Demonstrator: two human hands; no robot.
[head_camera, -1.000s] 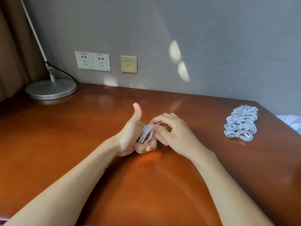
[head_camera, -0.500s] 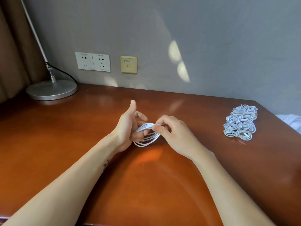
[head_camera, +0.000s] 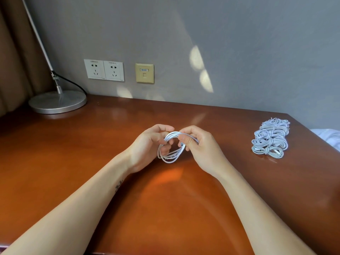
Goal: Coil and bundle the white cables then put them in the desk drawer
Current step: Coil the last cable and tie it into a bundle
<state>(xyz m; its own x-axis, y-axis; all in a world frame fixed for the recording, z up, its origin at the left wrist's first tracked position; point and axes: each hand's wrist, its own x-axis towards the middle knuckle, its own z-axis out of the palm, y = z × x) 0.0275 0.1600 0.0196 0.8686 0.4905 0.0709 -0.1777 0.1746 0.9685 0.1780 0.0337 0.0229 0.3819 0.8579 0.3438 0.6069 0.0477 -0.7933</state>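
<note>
Cable coil (head_camera: 168, 157) gripped at its top by both hands: left hand (head_camera: 147, 145) fingers curled through the loops, right hand (head_camera: 201, 147) pinching the strands just beside. Loops hung below the fingers, over the desk (head_camera: 165, 208) middle; finished bundles (head_camera: 270, 138) lay well apart, right.

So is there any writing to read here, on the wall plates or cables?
On the white sockets: small print along each top edge, too small to read.
On the beige wall plate: a small label, blurred, unreadable.
On the coiled cable and bundled cables: no text visible.
</note>
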